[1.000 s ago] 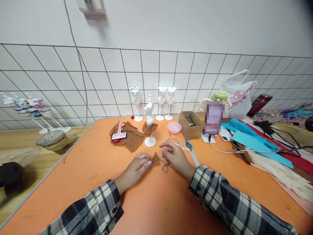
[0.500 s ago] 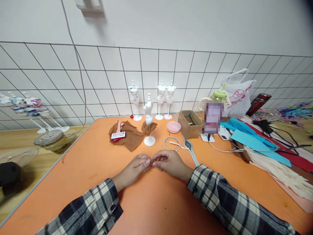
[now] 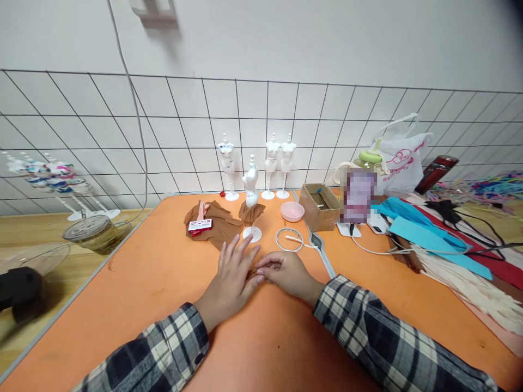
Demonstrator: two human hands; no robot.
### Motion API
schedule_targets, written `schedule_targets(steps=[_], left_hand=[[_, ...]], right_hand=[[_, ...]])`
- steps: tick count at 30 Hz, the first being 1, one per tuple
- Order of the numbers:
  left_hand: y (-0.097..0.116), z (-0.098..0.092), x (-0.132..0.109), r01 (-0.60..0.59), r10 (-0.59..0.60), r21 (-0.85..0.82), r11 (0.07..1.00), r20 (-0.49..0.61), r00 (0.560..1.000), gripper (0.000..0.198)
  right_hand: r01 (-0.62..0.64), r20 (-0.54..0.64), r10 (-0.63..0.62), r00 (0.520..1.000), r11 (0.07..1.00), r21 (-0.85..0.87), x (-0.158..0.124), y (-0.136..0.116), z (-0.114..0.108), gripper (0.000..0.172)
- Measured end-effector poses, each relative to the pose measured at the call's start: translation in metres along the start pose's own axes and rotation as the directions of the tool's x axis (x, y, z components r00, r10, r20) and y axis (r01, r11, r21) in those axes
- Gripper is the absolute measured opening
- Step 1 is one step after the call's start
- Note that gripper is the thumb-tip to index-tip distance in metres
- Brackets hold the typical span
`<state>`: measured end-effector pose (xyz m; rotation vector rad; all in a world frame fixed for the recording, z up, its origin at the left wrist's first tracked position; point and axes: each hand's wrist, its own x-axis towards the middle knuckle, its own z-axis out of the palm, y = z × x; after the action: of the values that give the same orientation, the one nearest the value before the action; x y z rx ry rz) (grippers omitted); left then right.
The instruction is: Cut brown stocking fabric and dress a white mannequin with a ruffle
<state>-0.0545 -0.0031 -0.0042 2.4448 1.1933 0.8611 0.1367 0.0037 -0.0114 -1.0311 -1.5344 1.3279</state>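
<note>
My right hand (image 3: 286, 276) pinches a small piece of gathered brown fabric (image 3: 254, 270) between thumb and fingertips, low over the table. Beside it my left hand (image 3: 229, 283) is open, its fingers spread and raised; its thumb reaches to the fabric near my right fingertips. Most of that fabric is hidden by the hands. Just beyond them a small white mannequin (image 3: 251, 182) stands upright on a round base, with a brown cloth skirt (image 3: 250, 213) around its lower part. To its left lies a larger brown cloth (image 3: 220, 224) bearing a red-and-white packet (image 3: 200, 226).
Several more white mannequins (image 3: 271, 155) stand by the tiled wall. On the orange table (image 3: 163, 283) are a pink bowl (image 3: 292, 211), a white ring (image 3: 289, 239), a cardboard box (image 3: 320, 213) and a phone (image 3: 359, 194). Coloured fabric strips (image 3: 439, 247) and cables lie at right.
My left hand has opened from its closed grip, its fingers lifting and spreading away from the fabric. My right hand keeps its pinch. The view has shifted slightly.
</note>
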Motion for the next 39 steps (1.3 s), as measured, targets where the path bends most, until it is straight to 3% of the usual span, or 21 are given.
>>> schedule_targets(steps=[3, 5, 11, 14, 16, 17, 19, 22, 24, 27, 32, 35, 39], left_hand=[[0.002, 0.001, 0.000, -0.063, 0.061, 0.120, 0.991, 0.021, 0.998, 0.025], [0.000, 0.002, 0.001, -0.074, 0.070, 0.128, 0.989, 0.037, 0.997, 0.019], [-0.005, 0.000, 0.005, -0.069, 0.084, -0.149, 0.986, 0.096, 0.992, 0.021], [-0.008, -0.003, 0.007, -0.037, 0.059, -0.266, 0.963, 0.074, 0.996, 0.025], [-0.011, -0.005, 0.009, 0.018, 0.000, -0.307, 0.952, 0.059, 0.998, 0.030], [-0.013, -0.006, 0.009, 0.049, -0.032, -0.320, 0.946, 0.058, 0.998, 0.033], [-0.017, -0.007, 0.010, 0.112, -0.091, -0.346, 0.931, 0.078, 0.993, 0.036], [-0.018, -0.007, 0.011, 0.203, -0.168, -0.400, 0.894, 0.121, 0.978, 0.039], [-0.017, -0.006, 0.010, 0.261, -0.218, -0.433, 0.863, 0.148, 0.965, 0.039], [-0.016, -0.005, 0.009, 0.315, -0.265, -0.497, 0.809, 0.169, 0.949, 0.039], [-0.016, -0.004, 0.009, 0.300, -0.296, -0.668, 0.681, 0.123, 0.947, 0.040], [-0.015, -0.004, 0.009, 0.287, -0.288, -0.711, 0.641, 0.124, 0.950, 0.039], [-0.017, -0.002, 0.008, 0.297, -0.274, -0.714, 0.634, 0.152, 0.950, 0.036]], right_hand=[[0.010, 0.041, -0.010, 0.999, 1.000, 0.022, -0.002, -0.003, 0.005, 0.009], [-0.046, 0.053, 0.041, 0.998, 0.994, 0.100, -0.002, -0.004, 0.007, 0.011], [-0.174, 0.073, 0.161, 0.984, 0.956, 0.238, -0.001, -0.003, 0.004, 0.032], [-0.150, 0.002, 0.150, 0.989, 0.984, 0.101, 0.002, -0.007, -0.006, 0.031], [-0.056, -0.096, 0.038, 0.995, 0.980, -0.192, 0.001, -0.013, -0.013, 0.025], [0.001, -0.111, -0.048, 0.993, 0.921, -0.390, -0.001, -0.017, -0.016, 0.020], [0.078, -0.044, -0.157, 0.987, 0.691, -0.719, -0.006, -0.027, -0.018, 0.014], [0.057, 0.023, -0.095, 0.995, 0.378, -0.924, -0.015, -0.038, -0.014, 0.019], [0.036, 0.038, -0.001, 0.999, 0.265, -0.964, -0.018, -0.041, -0.012, 0.019], [0.076, 0.092, 0.064, 0.994, 0.215, -0.974, -0.017, -0.043, -0.015, 0.015], [0.042, 0.039, -0.015, 0.999, 0.225, -0.973, -0.015, -0.048, -0.020, 0.024], [-0.026, 0.003, 0.140, 0.990, 0.201, -0.979, -0.017, -0.047, -0.017, 0.022], [0.012, 0.054, 0.250, 0.967, 0.165, -0.986, -0.018, -0.042, -0.015, 0.018]])
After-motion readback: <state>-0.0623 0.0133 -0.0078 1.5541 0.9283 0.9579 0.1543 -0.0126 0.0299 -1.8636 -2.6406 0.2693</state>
